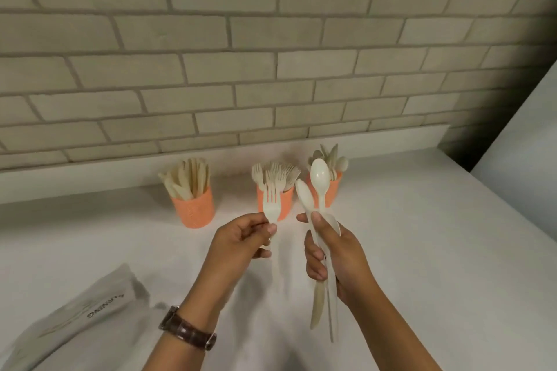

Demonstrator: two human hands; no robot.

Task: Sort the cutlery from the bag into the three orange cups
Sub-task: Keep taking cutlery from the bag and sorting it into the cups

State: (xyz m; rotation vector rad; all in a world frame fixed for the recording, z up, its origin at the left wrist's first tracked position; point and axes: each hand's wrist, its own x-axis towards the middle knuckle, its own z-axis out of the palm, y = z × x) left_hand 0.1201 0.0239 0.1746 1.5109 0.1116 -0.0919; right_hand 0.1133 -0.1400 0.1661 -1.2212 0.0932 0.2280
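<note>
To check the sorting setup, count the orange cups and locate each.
3. The knife cup stands left; the fork cup in the middle, behind a held fork; the spoon cup right, partly hidden by held cutlery.

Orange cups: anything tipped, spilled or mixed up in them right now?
Nothing stands out. All three stand upright: left cup holds knives, middle cup forks, right cup spoons. Nothing has spilled on the counter.

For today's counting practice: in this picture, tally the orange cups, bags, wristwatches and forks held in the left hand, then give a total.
Orange cups: 3 (left cup, middle cup, right cup)
Bag: 1
Wristwatch: 1
Fork in the left hand: 1
Total: 6
</note>
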